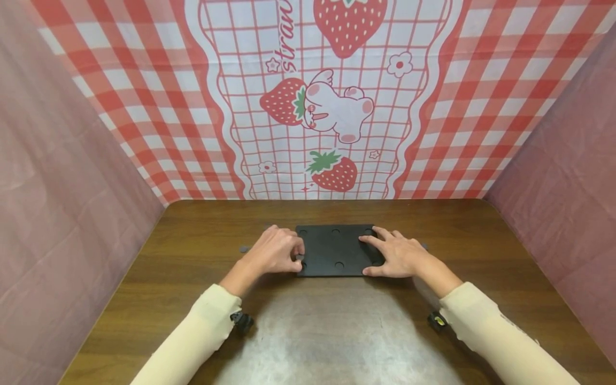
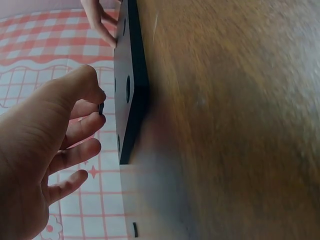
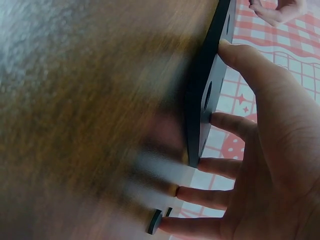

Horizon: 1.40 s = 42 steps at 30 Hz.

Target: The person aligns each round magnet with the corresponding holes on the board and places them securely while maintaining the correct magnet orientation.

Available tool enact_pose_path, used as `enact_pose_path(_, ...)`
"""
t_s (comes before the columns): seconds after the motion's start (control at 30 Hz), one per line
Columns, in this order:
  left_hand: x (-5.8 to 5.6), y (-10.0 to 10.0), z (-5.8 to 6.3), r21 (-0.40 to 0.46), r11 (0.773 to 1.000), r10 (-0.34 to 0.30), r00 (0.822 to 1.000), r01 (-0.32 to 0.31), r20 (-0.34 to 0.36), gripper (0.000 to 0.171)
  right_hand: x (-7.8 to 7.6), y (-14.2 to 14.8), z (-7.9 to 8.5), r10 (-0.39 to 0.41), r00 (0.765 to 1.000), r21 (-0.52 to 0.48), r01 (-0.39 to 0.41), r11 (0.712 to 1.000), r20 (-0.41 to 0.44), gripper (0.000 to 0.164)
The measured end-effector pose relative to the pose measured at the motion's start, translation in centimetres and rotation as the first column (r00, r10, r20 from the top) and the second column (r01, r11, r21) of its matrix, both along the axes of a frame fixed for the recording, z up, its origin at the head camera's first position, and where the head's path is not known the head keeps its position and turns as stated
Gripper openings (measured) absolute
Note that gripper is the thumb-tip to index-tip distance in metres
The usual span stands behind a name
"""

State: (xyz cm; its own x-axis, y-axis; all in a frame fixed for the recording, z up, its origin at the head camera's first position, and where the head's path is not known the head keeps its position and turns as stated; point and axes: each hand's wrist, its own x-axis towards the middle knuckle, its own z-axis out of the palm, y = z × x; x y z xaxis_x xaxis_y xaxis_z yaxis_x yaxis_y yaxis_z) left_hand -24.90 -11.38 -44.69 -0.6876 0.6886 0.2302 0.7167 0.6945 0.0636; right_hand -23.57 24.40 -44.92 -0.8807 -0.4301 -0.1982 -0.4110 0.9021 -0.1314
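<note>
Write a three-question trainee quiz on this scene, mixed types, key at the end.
1. Which hand pinches a disc?
2. Multiple choice: the recesses in the plate are A) square, B) star-shaped, C) round.
3. True or false: the right hand is clear of the plate.

Key:
1. The left hand.
2. C.
3. False; the right hand's thumb touches the plate.

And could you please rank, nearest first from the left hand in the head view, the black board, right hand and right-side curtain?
1. Black board, beside the left hand.
2. Right hand, at the board's right end.
3. Right-side curtain, far right.
</note>
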Motion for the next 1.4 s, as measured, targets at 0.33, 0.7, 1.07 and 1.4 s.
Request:
enact_pose_path(0.33, -0.1, 1.0, 0.1, -0.005, 1.000, -0.024, 1.000, 0.024, 0.002, 0.012, 0.0, 0.0, 0.2, -0.006, 1.000, -0.002, 0.006, 1.000, -0.001, 0.097)
enact_pose_path(0.7, -0.1, 2.0, 0.1, -0.035, 0.999, -0.033, 0.999, 0.033, -0.003, 0.012, 0.1, 0.1, 0.2, -0.004, 1.000, -0.013, 0.004, 1.000, -0.005, 0.096)
enact_pose_path(1.07, 0.0, 2.7, 0.0, -0.041, 0.999, -0.033, 0.999, 0.033, 0.006, 0.013, 0.2, 0.0, 0.1, 0.001, 1.000, -0.018, -0.001, 1.000, -0.008, 0.096)
enact_pose_path(1.4, 0.0, 3.1, 0.1, -0.039, 0.998, -0.043, 0.999, 0.044, 0.021, 0.014, 0.2, -0.1, 0.2, 0.000, 1.000, -0.017, 0.000, 1.000, -0.011, 0.096)
